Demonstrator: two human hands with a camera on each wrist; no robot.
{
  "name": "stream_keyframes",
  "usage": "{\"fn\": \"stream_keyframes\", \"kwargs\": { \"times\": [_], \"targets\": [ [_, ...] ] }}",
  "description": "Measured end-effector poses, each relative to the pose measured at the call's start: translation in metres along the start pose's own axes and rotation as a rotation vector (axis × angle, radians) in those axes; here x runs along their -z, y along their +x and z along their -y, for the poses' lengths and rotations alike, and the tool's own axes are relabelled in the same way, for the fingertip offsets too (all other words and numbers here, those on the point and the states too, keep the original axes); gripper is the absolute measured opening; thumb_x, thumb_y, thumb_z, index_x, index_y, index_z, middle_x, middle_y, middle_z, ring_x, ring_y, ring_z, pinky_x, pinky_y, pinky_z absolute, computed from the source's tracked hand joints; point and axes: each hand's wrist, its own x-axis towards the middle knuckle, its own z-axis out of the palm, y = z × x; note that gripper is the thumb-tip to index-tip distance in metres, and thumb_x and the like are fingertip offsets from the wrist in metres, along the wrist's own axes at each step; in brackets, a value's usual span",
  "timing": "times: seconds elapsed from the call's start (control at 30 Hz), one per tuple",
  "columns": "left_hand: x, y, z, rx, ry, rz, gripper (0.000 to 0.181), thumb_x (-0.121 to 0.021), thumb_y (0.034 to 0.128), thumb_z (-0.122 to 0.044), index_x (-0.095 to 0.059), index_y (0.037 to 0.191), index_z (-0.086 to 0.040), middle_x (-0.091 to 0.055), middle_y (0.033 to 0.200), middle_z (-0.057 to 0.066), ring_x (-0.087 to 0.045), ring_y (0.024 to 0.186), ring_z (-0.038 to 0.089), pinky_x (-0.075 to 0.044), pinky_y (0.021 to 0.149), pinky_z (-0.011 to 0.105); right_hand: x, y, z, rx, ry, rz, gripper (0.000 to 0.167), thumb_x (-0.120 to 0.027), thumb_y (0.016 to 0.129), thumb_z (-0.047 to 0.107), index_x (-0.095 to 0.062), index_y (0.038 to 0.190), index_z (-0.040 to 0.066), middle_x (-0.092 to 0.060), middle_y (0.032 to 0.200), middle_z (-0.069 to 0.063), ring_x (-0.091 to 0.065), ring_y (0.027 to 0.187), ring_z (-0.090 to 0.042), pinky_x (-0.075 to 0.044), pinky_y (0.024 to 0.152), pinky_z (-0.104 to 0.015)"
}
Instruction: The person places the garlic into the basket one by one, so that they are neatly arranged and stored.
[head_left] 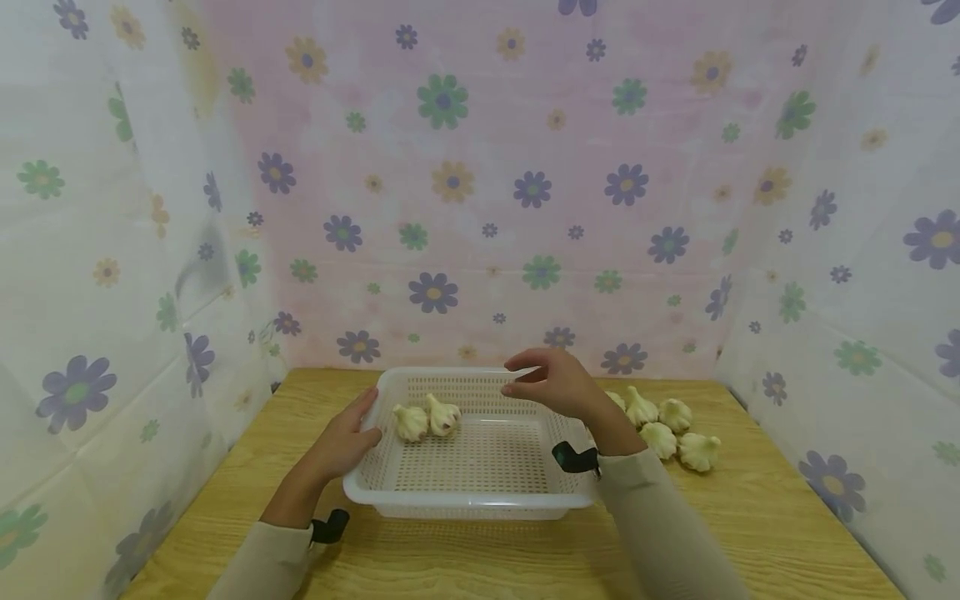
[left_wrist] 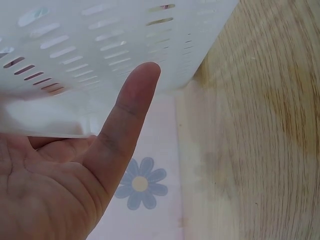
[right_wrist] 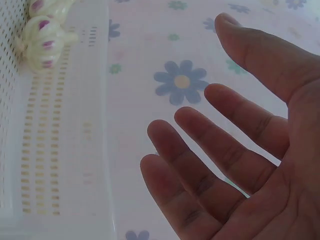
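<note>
A white plastic basket (head_left: 465,500) with slotted walls stands on the table. Two garlic bulbs (head_left: 410,423) lie together inside it, toward the back left; the right wrist view also catches garlic (right_wrist: 44,45) in the basket. My left hand (head_left: 341,442) holds the basket's left rim, one finger (left_wrist: 127,110) stretched along the outer wall under the edge. Above the right part of the basket hovers my right hand (head_left: 558,385), its fingers loosely curved and apart from the thumb, with nothing in them.
Several more garlic bulbs (head_left: 699,452) lie in a group on the wooden table (head_left: 757,517) right of the basket, partly hidden by my right forearm. Flower-patterned cloth (head_left: 480,208) hangs behind and on both sides.
</note>
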Motion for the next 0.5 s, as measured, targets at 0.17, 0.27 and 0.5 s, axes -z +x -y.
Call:
{"fn": "stream_keyframes", "kwargs": {
  "times": [0.17, 0.27, 0.5],
  "targets": [
    [0.0, 0.0, 0.001, -0.01, 0.013, -0.002, 0.077, -0.051, 0.0966, -0.009, -0.016, 0.164, 0.002, -0.011, 0.173, 0.021, -0.008, 0.159, 0.044, -0.012, 0.126, 0.061, 0.011, -0.02, -0.011, 0.017, -0.022, -0.04, 0.048, -0.08, 0.089, 0.044, -0.07, 0.131, 0.023, -0.067, 0.138, -0.008, -0.072, 0.114, -0.027, -0.061, 0.089, -0.045],
    [0.0, -0.001, 0.0, -0.017, 0.022, -0.01, 0.077, -0.051, 0.0965, -0.008, -0.016, 0.163, 0.004, -0.011, 0.172, 0.022, -0.009, 0.159, 0.045, -0.011, 0.126, 0.061, 0.016, -0.031, -0.019, -0.004, -0.003, -0.066, 0.049, -0.079, 0.089, 0.044, -0.069, 0.132, 0.024, -0.066, 0.139, -0.01, -0.071, 0.116, -0.029, -0.061, 0.088, -0.045],
    [0.002, -0.004, -0.005, -0.023, 0.004, 0.004, 0.078, -0.052, 0.0955, -0.008, -0.017, 0.163, 0.004, -0.01, 0.172, 0.024, -0.008, 0.158, 0.048, -0.013, 0.124, 0.062, 0.029, -0.057, -0.039, -0.059, 0.014, -0.153, 0.048, -0.078, 0.089, 0.047, -0.068, 0.132, 0.026, -0.064, 0.139, -0.005, -0.07, 0.116, -0.028, -0.062, 0.085, -0.04]
  ]
}}
